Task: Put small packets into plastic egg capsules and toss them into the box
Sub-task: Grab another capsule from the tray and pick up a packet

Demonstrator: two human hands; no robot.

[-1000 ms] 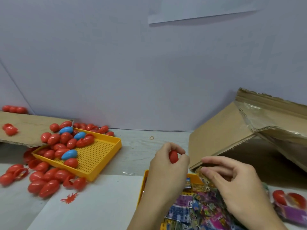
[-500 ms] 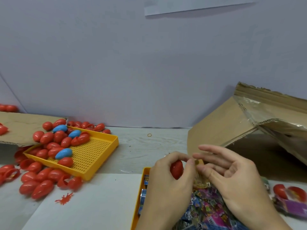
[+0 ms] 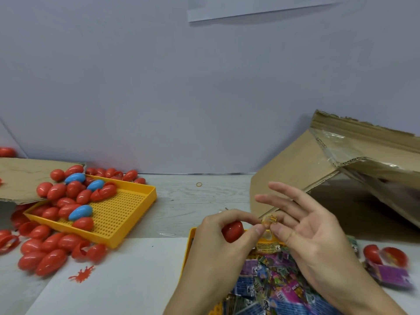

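Hands meet above the near tray (image 3: 190,244) of packets. Left hand (image 3: 218,242) curls round a red egg capsule (image 3: 232,231), thumb and forefinger reaching to its right end. Right hand (image 3: 311,226) pinches a small yellow packet (image 3: 269,220) between thumb and forefinger, other fingers fanned out straight. Packet sits just beside the capsule's end, touching both hands' fingertips; cannot tell whether the capsule is open there or how far the packet is in.

Cardboard box (image 3: 318,173) lies on its side at right, mouth toward the hands, near. Second yellow tray (image 3: 127,214) at left on the table (image 3: 200,201), loaded with red and blue capsules; more spill around it.

Risks, as judged: packet looks bulky for the capsule, so a corner may stick out and stop the halves closing; a loose close could pop open on the toss. Smooth shell may slip from the left hand's grip while pushing.
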